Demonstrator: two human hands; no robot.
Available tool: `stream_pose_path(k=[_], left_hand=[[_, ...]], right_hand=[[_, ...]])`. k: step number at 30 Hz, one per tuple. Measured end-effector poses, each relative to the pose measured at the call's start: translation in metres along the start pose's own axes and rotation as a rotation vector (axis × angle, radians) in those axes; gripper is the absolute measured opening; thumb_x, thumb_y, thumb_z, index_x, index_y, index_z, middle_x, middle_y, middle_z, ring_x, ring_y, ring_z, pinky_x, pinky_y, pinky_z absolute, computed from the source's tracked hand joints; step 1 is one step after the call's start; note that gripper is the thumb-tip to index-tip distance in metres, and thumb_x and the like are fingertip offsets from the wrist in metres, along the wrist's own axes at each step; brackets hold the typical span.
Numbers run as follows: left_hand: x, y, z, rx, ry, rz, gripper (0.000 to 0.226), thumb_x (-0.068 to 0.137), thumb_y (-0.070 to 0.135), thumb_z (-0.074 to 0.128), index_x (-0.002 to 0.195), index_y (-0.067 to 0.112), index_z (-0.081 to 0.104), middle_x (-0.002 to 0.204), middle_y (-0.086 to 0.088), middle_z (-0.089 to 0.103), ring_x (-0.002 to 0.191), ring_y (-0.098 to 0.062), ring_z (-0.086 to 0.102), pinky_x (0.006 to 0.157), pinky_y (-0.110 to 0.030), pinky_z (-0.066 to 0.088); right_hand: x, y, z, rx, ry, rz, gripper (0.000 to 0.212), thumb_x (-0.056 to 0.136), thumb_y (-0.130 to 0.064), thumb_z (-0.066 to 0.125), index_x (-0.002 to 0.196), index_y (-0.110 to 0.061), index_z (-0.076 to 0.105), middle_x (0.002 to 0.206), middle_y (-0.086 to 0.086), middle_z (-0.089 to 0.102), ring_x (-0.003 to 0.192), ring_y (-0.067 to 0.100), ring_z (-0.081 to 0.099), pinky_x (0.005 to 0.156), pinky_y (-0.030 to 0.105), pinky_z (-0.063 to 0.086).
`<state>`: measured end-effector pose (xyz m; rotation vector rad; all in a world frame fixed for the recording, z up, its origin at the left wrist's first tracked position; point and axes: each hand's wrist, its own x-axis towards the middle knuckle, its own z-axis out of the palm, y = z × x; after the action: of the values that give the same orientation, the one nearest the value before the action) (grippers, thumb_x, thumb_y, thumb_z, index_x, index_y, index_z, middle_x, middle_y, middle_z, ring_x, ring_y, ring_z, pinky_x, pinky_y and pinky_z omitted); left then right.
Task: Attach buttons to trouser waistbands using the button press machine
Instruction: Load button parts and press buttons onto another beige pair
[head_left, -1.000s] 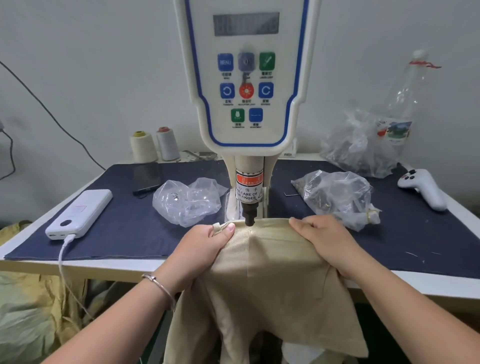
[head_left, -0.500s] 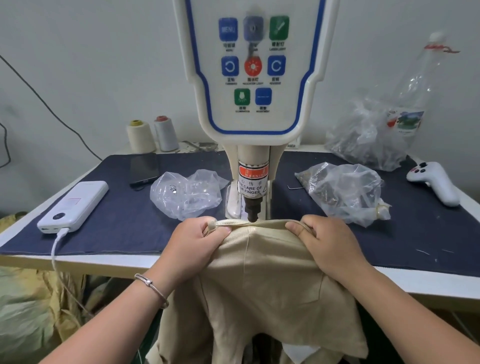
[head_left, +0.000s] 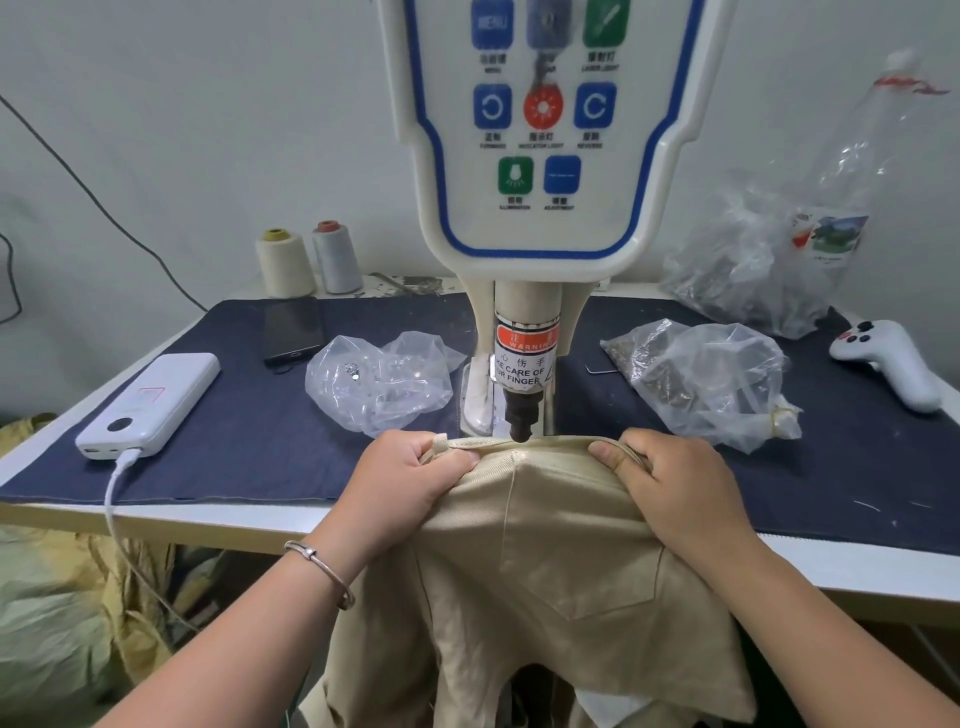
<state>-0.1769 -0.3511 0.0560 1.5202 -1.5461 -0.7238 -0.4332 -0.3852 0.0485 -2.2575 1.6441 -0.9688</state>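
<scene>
1. The beige trousers (head_left: 545, 561) lay over the near edge of the table (head_left: 249, 522), with the waistband (head_left: 524, 443) up on the table and the legs hanging down off the front toward the person.
2. The waistband's long axis ran left to right across the view, roughly parallel to the table edge; its upper edge faced away from the person, toward the button press machine (head_left: 540, 156).
3. The machine's dark punch tip (head_left: 521, 426) stood upright just above the waistband's far edge, about midway between the two hands; whether it touched the cloth could not be told.
4. The left hand (head_left: 410, 483) gripped the waistband at the left, fingers curled over the fabric and the thumb pinching a small tab at the band's end.
5. The right hand (head_left: 675, 478) gripped the waistband at the right, thumb on top of the band and fingers curled over the cloth.
6. A back pocket seam showed on the cloth below the right hand.
7. A clear plastic bag (head_left: 379, 384) lay on the dark blue mat (head_left: 249, 415) left of the machine column, and another bag (head_left: 706, 379) holding small dark pieces lay to the right.
8. A white power bank (head_left: 150, 402) with a cable sat near the table's left edge, and a white controller (head_left: 891, 364) lay at the far right.
</scene>
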Motion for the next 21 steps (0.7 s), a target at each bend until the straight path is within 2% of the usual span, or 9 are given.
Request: stream_pose_path(k=[3, 7, 14, 16, 19, 21], left_hand=[[0.0017, -0.0020, 0.0014, -0.009, 0.016, -0.005, 0.060, 0.088, 0.027, 0.073, 0.053, 0.020, 0.025, 0.058, 0.001, 0.021, 0.053, -0.010, 0.021, 0.046, -0.016, 0.024], [0.0053, -0.0029, 0.0034, -0.036, 0.015, -0.045, 0.059, 0.088, 0.027, 0.074, 0.053, 0.023, 0.026, 0.056, 0.005, 0.023, 0.054, -0.011, 0.023, 0.048, -0.022, 0.020], [0.0045, 0.0019, 0.0033, -0.011, 0.028, -0.060, 0.049, 0.088, 0.022, 0.071, 0.058, 0.019, 0.033, 0.058, 0.003, 0.027, 0.053, -0.009, 0.024, 0.048, -0.024, 0.020], [0.0041, 0.0040, 0.0033, 0.002, 0.030, -0.065, 0.043, 0.085, 0.028, 0.070, 0.060, 0.016, 0.036, 0.060, 0.001, 0.028, 0.054, -0.010, 0.025, 0.050, -0.026, 0.021], [0.0025, 0.0041, 0.0016, 0.028, 0.016, -0.053, 0.033, 0.072, 0.033, 0.057, 0.061, 0.008, 0.038, 0.060, 0.000, 0.031, 0.055, -0.011, 0.027, 0.052, -0.026, 0.024], [0.0019, 0.0019, 0.0001, 0.002, 0.006, -0.050, 0.029, 0.071, 0.030, 0.055, 0.067, 0.003, 0.048, 0.058, 0.004, 0.039, 0.056, -0.010, 0.033, 0.054, -0.025, 0.029]], right_hand=[[0.0003, 0.0007, -0.0001, 0.034, 0.007, 0.005, 0.052, 0.089, -0.048, 0.056, 0.057, -0.011, 0.040, 0.046, 0.001, 0.040, 0.055, 0.027, 0.047, 0.053, 0.040, 0.038], [0.0017, 0.0013, -0.0001, 0.035, -0.011, 0.012, 0.052, 0.090, -0.049, 0.055, 0.057, -0.011, 0.038, 0.046, 0.000, 0.039, 0.056, 0.028, 0.047, 0.054, 0.041, 0.038], [0.0035, 0.0008, 0.0015, 0.014, -0.035, 0.017, 0.053, 0.092, -0.048, 0.053, 0.056, -0.014, 0.035, 0.048, 0.000, 0.039, 0.056, 0.026, 0.047, 0.052, 0.036, 0.032], [0.0044, 0.0008, 0.0015, 0.024, -0.042, 0.016, 0.054, 0.093, -0.046, 0.054, 0.055, -0.015, 0.032, 0.047, -0.001, 0.037, 0.054, 0.024, 0.044, 0.052, 0.036, 0.031], [0.0044, 0.0011, 0.0016, 0.043, -0.032, 0.023, 0.054, 0.094, -0.043, 0.054, 0.054, -0.016, 0.029, 0.046, -0.002, 0.034, 0.052, 0.020, 0.039, 0.052, 0.036, 0.030], [0.0040, 0.0015, 0.0015, 0.041, -0.025, 0.028, 0.053, 0.094, -0.041, 0.053, 0.054, -0.016, 0.029, 0.046, -0.002, 0.033, 0.052, 0.019, 0.038, 0.052, 0.036, 0.030]])
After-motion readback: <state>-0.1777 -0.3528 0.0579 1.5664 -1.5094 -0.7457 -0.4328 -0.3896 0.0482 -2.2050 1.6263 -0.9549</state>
